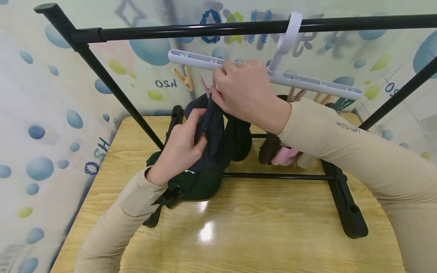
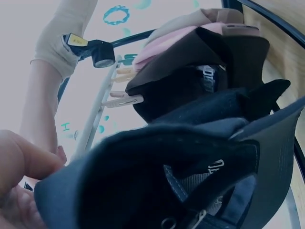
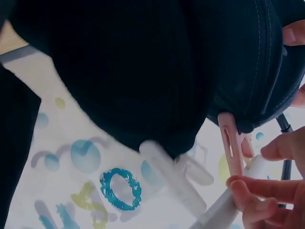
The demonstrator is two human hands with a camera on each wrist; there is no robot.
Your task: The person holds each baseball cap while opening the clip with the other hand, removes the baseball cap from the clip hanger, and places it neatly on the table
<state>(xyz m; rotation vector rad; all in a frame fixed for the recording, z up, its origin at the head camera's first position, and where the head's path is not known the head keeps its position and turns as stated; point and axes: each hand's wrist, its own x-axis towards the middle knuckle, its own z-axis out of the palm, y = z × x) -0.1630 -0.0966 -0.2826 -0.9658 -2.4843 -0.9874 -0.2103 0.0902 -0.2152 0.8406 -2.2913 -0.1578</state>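
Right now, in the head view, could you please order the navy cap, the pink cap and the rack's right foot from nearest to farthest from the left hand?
1. Navy cap: pinched in the left hand.
2. Pink cap: to that hand's right.
3. Rack's right foot: farther right, on the table.

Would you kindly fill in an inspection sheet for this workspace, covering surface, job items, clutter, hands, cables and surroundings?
Surface: wooden table, light reflecting off it.
Job's things: navy cap at a pink clip; lilac hanger on a black rack; further right, brown, pink and beige caps.
Clutter: dark green fabric below the navy cap; whether separate is unclear.
Hands: left hand pinches the navy cap; right hand grips the pink clip.
Cables: nothing seen.
Surroundings: wall with blue and green blobs.
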